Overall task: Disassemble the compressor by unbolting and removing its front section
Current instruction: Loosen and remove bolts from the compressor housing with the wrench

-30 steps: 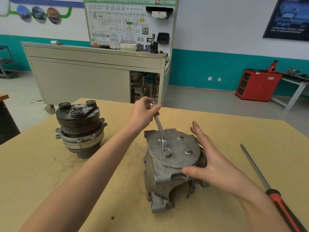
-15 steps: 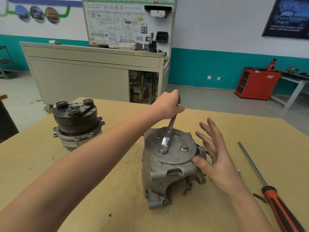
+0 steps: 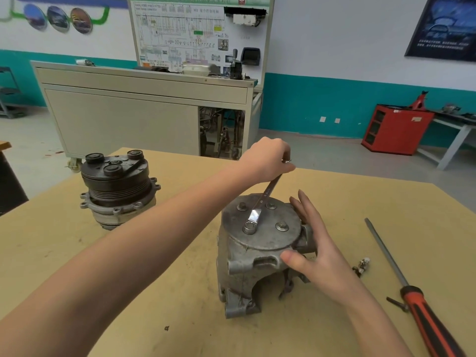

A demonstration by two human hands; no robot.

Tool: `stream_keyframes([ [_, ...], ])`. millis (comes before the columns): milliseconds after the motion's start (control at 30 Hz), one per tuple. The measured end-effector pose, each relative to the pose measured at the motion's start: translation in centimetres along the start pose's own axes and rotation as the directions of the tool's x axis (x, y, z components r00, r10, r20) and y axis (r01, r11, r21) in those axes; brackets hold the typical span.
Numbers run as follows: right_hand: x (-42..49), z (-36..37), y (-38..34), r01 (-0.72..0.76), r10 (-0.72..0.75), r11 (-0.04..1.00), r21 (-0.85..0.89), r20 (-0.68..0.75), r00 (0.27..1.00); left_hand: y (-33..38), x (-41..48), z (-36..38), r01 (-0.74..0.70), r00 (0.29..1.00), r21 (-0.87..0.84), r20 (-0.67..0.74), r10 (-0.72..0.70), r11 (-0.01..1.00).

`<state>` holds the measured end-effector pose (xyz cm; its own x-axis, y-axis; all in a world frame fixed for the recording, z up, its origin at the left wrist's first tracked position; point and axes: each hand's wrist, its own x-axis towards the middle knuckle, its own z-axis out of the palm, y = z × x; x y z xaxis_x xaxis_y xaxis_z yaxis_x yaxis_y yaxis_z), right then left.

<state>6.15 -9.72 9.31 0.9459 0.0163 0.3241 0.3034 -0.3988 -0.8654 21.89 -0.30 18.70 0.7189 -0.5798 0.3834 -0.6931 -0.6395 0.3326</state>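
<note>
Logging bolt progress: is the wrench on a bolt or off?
On: the wrench has its ring end around a bolt on the compressor cover; the left hand grips its handle.

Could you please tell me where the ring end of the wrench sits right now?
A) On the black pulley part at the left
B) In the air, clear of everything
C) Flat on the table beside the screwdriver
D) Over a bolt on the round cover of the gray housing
D: the ring of the wrench sits over the near-left bolt on the round cover, and the left hand grips its handle.
</note>
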Motion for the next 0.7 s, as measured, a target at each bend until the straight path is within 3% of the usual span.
stream_keyframes([
  [100, -0.1, -0.1, 0.1, -0.003, 0.003, 1.0, 0.011, 0.004, 1.0, -1.4, -0.6, -0.5, 0.026, 0.999, 0.121, -0.026, -0.023, 0.992],
  [200, -0.1, -0.1, 0.1, -0.004, 0.004, 1.0, 0.023, 0.002, 1.0, -4.3, -2.0, -2.2, 0.149, 0.989, 0.246, -0.034, -0.145, 0.958],
  [367, 0.0, 0.0, 0.2, 0.013, -0.013, 0.999, 0.037, -0.008, 1.0, -9.1, -8.5, -5.1, 0.323, 0.932, 0.256, -0.256, -0.258, 0.911],
  [567, -0.2, 0.2, 0.5, 0.035, -0.033, 0.998, 0.048, -0.044, 0.998, -9.7, -16.0, -5.9, 0.379, 0.86, 0.338, -0.473, -0.192, 0.862],
  [700, -0.3, 0.5, 0.6, 0.053, -0.051, 0.998, 0.032, -0.078, 0.996, -9.4, -18.6, -6.4, 0.294, 0.854, 0.378, -0.517, -0.063, 0.878],
])
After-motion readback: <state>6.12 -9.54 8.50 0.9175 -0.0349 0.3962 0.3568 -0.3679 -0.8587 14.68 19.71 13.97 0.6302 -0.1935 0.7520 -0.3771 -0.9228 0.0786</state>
